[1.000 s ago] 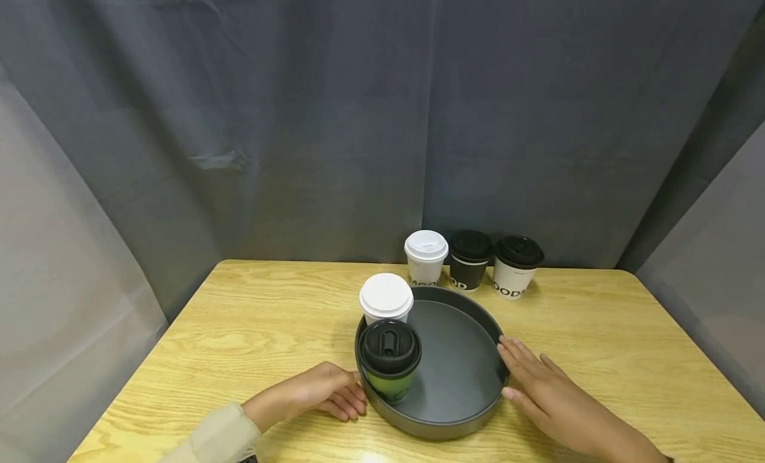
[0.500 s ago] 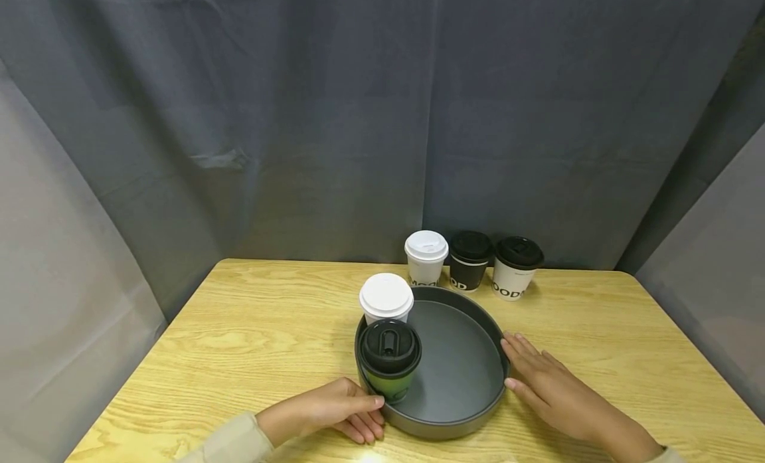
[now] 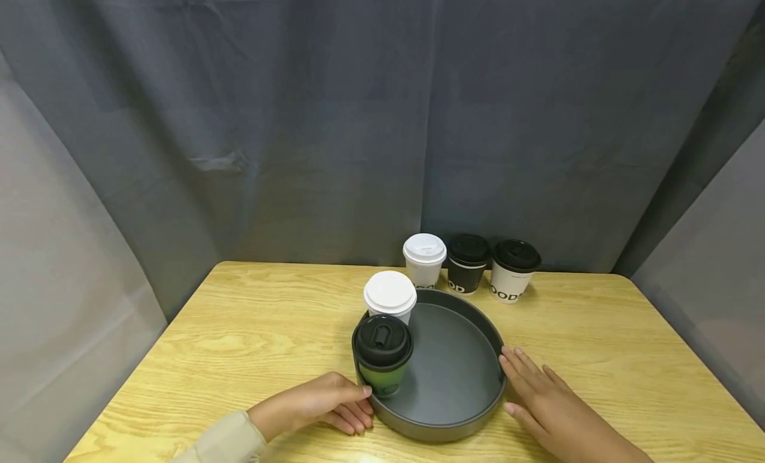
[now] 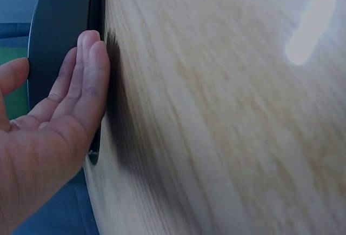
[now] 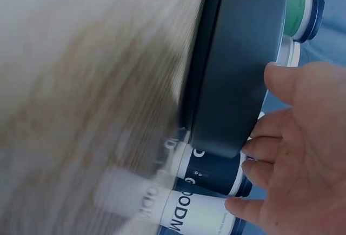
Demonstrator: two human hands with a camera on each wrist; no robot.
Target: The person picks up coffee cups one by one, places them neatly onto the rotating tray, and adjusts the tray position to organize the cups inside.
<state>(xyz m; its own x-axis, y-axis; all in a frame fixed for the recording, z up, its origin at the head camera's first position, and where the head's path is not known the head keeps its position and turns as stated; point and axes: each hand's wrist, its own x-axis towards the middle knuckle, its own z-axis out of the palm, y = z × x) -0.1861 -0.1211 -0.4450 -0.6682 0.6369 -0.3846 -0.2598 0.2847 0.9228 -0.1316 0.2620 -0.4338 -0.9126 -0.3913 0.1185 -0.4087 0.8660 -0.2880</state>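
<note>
A round dark grey pan [image 3: 454, 357] sits on the wooden table. Inside it, at the left side, stands a green paper cup with a black lid [image 3: 384, 353]; a white-lidded cup [image 3: 390, 295] is just behind. My left hand [image 3: 331, 400] touches the pan's front-left wall: fairly straight fingers lie along the outside in the left wrist view, and the thumb [image 4: 13, 75] is at the rim. On the opposite side my right hand [image 3: 546, 400] has its extended fingertips against the pan's wall, the thumb [image 5: 281, 81] close to the rim in the right wrist view.
Behind the pan stand three lidded cups in a row: a white cup [image 3: 424, 260], a black cup [image 3: 468, 264] and a white cup with a black lid [image 3: 515, 270]. Grey curtains [image 3: 335, 131] hang behind the table [image 3: 239, 337] and at both sides.
My left hand first slid forward-right along the rim, then back left. The green cup has shifted slightly left and the white-lidded one slightly right, as if the pan turned a little. Right fingertips stay at the wall.
</note>
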